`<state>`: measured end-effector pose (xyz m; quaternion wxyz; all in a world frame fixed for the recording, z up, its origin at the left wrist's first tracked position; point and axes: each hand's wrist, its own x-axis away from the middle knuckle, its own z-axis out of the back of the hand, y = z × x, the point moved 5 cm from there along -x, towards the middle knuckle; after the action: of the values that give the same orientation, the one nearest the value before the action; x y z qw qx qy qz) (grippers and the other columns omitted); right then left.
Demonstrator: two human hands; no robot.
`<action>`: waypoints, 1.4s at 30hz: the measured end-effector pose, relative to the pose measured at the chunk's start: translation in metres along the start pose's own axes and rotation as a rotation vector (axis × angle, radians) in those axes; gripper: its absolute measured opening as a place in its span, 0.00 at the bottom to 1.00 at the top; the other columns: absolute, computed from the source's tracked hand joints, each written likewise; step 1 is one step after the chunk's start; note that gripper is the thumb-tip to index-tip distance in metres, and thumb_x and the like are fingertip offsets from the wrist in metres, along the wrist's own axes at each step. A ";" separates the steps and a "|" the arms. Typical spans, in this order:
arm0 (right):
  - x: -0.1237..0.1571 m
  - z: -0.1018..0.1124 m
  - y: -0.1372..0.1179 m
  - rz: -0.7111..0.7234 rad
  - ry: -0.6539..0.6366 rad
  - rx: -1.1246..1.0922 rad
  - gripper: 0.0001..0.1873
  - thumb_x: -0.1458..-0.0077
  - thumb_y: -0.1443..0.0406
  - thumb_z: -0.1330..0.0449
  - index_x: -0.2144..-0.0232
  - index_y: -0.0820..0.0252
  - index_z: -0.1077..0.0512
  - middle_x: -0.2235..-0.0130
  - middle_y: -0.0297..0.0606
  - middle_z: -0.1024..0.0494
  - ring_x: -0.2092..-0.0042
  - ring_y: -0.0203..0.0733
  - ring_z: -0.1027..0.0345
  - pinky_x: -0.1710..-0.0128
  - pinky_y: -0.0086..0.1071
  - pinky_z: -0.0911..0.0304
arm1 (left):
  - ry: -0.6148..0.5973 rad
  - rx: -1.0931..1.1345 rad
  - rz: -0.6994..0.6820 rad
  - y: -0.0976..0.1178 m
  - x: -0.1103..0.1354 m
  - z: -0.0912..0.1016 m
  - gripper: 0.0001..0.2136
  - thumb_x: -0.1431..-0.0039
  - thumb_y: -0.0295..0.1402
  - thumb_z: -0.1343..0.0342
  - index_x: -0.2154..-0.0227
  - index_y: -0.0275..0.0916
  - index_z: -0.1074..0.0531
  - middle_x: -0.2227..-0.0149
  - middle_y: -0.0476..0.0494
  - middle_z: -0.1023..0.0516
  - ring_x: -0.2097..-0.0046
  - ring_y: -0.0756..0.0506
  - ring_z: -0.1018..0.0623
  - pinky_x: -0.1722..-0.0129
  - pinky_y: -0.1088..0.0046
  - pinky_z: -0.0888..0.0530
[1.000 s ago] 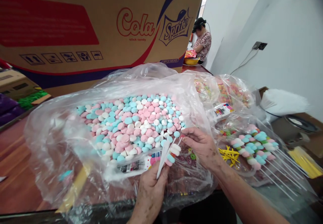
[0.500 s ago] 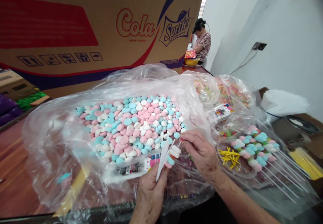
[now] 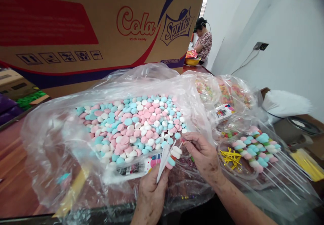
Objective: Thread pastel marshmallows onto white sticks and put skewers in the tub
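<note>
My left hand (image 3: 153,186) is closed around a bundle of thin white sticks (image 3: 163,160). In that same grip is a stick threaded with marshmallows (image 3: 174,155), white, blue and pink, with an orange piece among them. Just above and right of its bare tip, my right hand (image 3: 204,155) pinches a small reddish candy (image 3: 182,139); the fingers partly hide it. Beyond both hands lies a heap of pink, white and blue marshmallows (image 3: 136,127) in a clear plastic bag (image 3: 60,123). A printed packet (image 3: 141,166) lies at the heap's near edge, left of the sticks.
Finished-looking marshmallow skewers (image 3: 258,147) lie at the right, beside a clear tub of yellow twist ties (image 3: 230,157). Bags of gummy candy (image 3: 227,90) sit behind them. A large carton (image 3: 101,25) stands at the back. A co-worker (image 3: 204,42) is farther off.
Both hands keep almost the same place and grip. The white sticks in my left hand have fanned slightly.
</note>
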<state>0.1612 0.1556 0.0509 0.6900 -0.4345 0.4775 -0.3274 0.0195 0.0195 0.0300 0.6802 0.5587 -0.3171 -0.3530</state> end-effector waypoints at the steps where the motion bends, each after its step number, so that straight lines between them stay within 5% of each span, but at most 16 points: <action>1: 0.000 0.000 0.000 0.001 -0.001 -0.022 0.06 0.41 0.64 0.41 0.60 0.52 0.26 0.55 0.37 0.22 0.51 0.43 0.29 0.48 0.39 0.34 | 0.006 -0.005 -0.003 0.000 0.000 0.000 0.10 0.43 0.38 0.42 0.67 0.40 0.17 0.82 0.53 0.35 0.77 0.48 0.36 0.71 0.73 0.33; 12: -0.010 0.005 -0.003 -0.036 -0.111 -0.084 0.04 0.42 0.64 0.39 0.65 0.54 0.23 0.60 0.36 0.21 0.56 0.42 0.28 0.53 0.37 0.33 | -0.035 -0.028 0.018 -0.003 -0.001 0.000 0.13 0.42 0.41 0.44 0.75 0.38 0.23 0.82 0.54 0.37 0.77 0.49 0.39 0.76 0.74 0.41; 28: 0.001 -0.020 -0.007 0.019 -0.092 -0.178 0.07 0.42 0.67 0.40 0.65 0.51 0.22 0.59 0.34 0.20 0.55 0.41 0.27 0.51 0.37 0.33 | 0.018 0.021 0.057 -0.006 -0.001 -0.001 0.17 0.42 0.43 0.44 0.81 0.39 0.32 0.83 0.54 0.38 0.78 0.49 0.38 0.76 0.74 0.41; 37: 0.009 -0.032 -0.015 -0.052 -0.162 -0.102 0.08 0.40 0.64 0.43 0.63 0.53 0.22 0.58 0.35 0.18 0.55 0.41 0.25 0.51 0.35 0.32 | 0.023 0.002 0.069 -0.008 -0.003 0.000 0.18 0.42 0.47 0.44 0.79 0.39 0.29 0.83 0.54 0.37 0.78 0.49 0.38 0.77 0.74 0.42; 42: -0.013 -0.014 -0.012 -0.170 -0.165 -0.013 0.10 0.39 0.61 0.44 0.57 0.53 0.25 0.59 0.35 0.20 0.59 0.42 0.26 0.59 0.34 0.31 | 0.116 0.077 0.059 -0.020 -0.006 0.001 0.21 0.45 0.52 0.42 0.81 0.39 0.29 0.84 0.53 0.36 0.80 0.50 0.38 0.79 0.74 0.42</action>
<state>0.1428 0.1581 0.0647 0.6937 -0.5035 0.3826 -0.3447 0.0131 0.0218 0.0104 0.6854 0.5945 -0.3070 -0.2874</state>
